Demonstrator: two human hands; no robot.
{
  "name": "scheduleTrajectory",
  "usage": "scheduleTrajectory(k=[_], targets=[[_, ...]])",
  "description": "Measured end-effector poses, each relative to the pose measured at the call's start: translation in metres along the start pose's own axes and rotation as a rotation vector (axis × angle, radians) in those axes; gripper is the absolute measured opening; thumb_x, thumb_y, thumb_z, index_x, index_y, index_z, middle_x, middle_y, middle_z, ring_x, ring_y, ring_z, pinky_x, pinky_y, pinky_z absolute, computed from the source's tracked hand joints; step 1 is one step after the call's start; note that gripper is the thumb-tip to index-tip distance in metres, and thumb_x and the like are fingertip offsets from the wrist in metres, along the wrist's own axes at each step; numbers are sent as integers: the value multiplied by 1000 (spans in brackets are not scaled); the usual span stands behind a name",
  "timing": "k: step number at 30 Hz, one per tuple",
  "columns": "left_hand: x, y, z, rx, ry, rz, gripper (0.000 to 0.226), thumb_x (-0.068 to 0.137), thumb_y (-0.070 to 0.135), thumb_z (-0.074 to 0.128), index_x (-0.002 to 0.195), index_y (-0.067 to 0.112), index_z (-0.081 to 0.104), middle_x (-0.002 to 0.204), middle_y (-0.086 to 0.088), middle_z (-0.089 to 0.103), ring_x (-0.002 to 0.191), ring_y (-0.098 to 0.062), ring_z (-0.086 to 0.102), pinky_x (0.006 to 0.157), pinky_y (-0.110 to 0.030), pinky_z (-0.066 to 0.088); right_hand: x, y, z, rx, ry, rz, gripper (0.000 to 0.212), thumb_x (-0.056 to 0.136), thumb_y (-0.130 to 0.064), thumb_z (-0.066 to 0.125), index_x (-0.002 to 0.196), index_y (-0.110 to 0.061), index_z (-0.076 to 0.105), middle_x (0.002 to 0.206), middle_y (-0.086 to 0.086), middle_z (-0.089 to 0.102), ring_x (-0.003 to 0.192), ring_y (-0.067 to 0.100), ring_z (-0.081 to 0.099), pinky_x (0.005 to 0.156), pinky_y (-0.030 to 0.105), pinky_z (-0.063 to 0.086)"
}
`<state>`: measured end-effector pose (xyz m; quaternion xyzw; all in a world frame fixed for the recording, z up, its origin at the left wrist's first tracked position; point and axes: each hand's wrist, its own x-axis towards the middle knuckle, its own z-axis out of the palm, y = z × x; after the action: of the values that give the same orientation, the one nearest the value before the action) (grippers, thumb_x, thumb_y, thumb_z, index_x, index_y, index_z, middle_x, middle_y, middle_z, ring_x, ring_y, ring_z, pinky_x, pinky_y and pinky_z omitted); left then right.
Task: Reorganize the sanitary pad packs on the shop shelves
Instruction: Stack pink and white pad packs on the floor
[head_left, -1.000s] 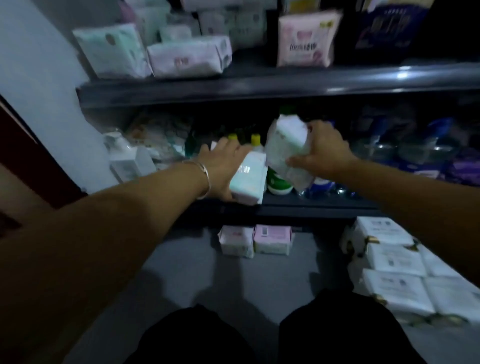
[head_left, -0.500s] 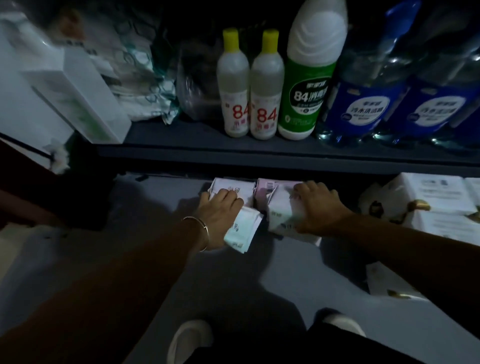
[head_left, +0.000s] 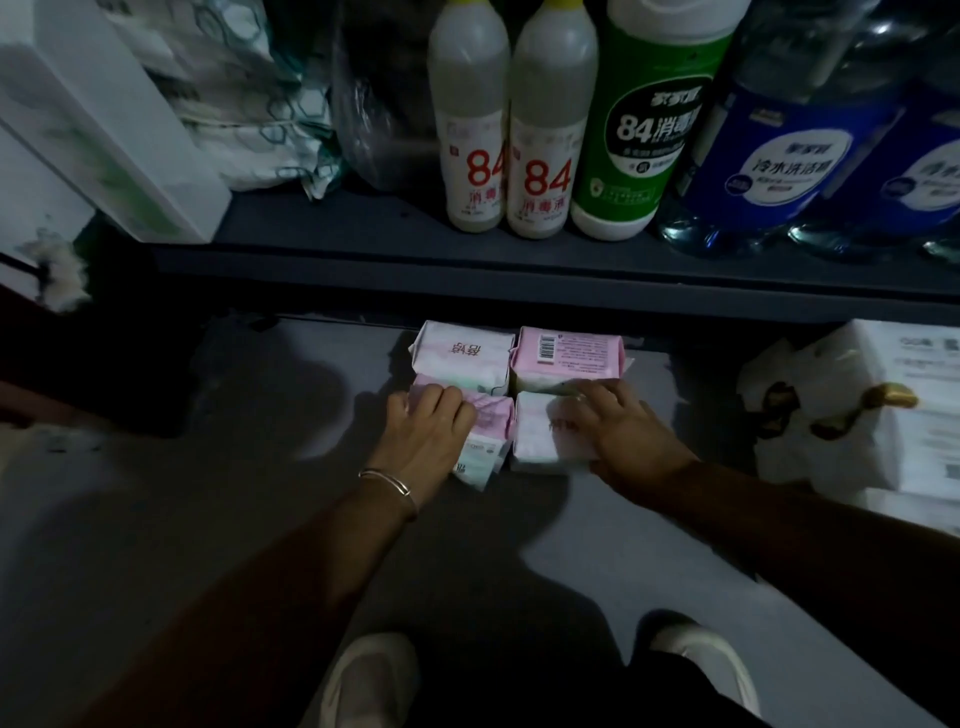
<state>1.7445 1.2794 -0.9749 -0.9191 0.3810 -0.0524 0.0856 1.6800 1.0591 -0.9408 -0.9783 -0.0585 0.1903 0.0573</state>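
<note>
Several sanitary pad packs lie in a block on the grey bottom shelf (head_left: 234, 519). At the back are a pale pink pack (head_left: 462, 356) and a pink pack with a barcode (head_left: 569, 358). In front, my left hand (head_left: 431, 436) rests flat on a pink and mint pack (head_left: 485, 447), fingers curled over its far edge. My right hand (head_left: 621, 431) presses on a white pack (head_left: 537, 434) beside it. Both front packs lie on the shelf surface, touching the back ones.
The shelf above (head_left: 519, 270) carries two white "84" bottles (head_left: 511, 156), a green bottle (head_left: 644, 135), blue jugs (head_left: 789, 156) and a white box (head_left: 104, 130). Wrapped tissue packs (head_left: 857, 405) sit at the right. My shoes (head_left: 374, 680) are at the bottom.
Both hands came down from the middle shelf with a pack each and set them on the bottom shelf in front of the two pink packs. The view has tilted down and closer.
</note>
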Motion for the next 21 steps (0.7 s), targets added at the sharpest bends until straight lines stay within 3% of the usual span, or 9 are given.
scheduleTrajectory(k=[6,10,15,17,19,21], targets=[[4,1,2,-8,4,-22,60,47,23,82,87,13,39,80,-9,57,75,-26,48,55,-34,43,-2,-6,2,-38,46,29,69,85,-17,64,142,-19,26,152,6,10,137,27,22,109,37,36],[2,5,5,-81,-73,-21,67,33,13,83,88,15,46,83,-8,57,75,-26,55,54,-36,46,2,-10,7,-90,47,44,60,89,-18,58,141,-14,28,147,10,20,132,28,28,107,36,39],[10,-2,1,-74,-150,-73,44,41,19,87,76,12,63,77,-10,62,70,-28,61,53,-36,48,10,-10,7,-115,121,59,44,92,-20,53,133,-13,38,137,10,34,124,26,35,102,35,41],[13,0,-3,-91,-198,-109,38,61,18,81,93,10,62,96,-13,62,91,-30,59,68,-41,49,11,-9,8,-114,116,71,41,94,-21,50,133,-12,38,137,11,34,124,26,35,102,36,41],[13,3,1,-109,-279,-127,38,87,22,57,122,11,47,127,-12,46,121,-28,41,92,-41,40,11,-7,8,-109,94,77,42,95,-21,49,133,-11,36,137,11,33,125,26,34,103,36,41],[13,2,-1,-135,-312,-141,41,92,23,48,130,13,37,136,-8,36,128,-25,30,98,-36,35,11,-5,6,-93,68,78,45,94,-21,51,134,-12,35,138,10,31,126,25,33,103,35,42]])
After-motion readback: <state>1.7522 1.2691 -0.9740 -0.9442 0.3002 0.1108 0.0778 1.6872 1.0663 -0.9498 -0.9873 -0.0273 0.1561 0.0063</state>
